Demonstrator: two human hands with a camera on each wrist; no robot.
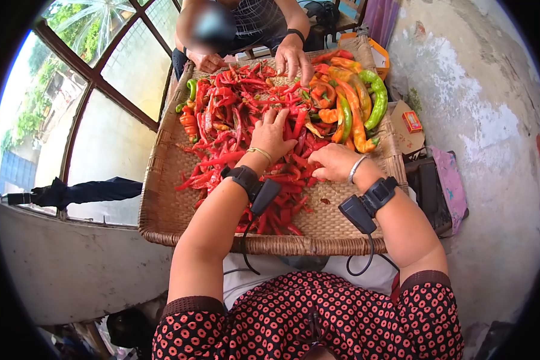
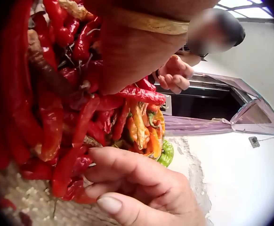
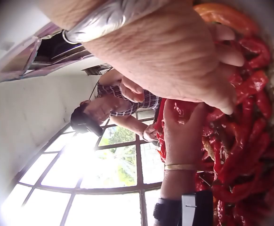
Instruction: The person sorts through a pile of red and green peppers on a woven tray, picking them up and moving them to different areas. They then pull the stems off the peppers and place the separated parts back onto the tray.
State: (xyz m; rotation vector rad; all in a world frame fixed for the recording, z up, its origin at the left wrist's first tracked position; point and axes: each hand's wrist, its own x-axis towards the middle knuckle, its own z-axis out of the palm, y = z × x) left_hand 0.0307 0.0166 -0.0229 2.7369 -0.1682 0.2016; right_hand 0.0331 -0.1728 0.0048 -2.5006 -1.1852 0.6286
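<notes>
A heap of red chili peppers point(image 1: 228, 153) lies in a shallow woven basket point(image 1: 162, 186). My left hand point(image 1: 269, 137) rests on the middle of the heap with its fingers reaching forward and its thumb spread to the side. Between that thumb and the fingers, red peppers show in the right wrist view. My right hand point(image 1: 336, 162) is at the heap's right edge, its fingertips right at the red peppers. In the left wrist view the right hand point(image 2: 144, 188) has loosely bent fingers, with the thumb apart from them and nothing seen between.
Orange and green peppers point(image 1: 357, 108) lie at the basket's far right. Across from me a person's hand point(image 1: 293, 58) reaches over the far edge. A folded umbrella point(image 1: 102, 192) lies by the window at left; a cardboard box point(image 1: 407, 129) stands right of the basket.
</notes>
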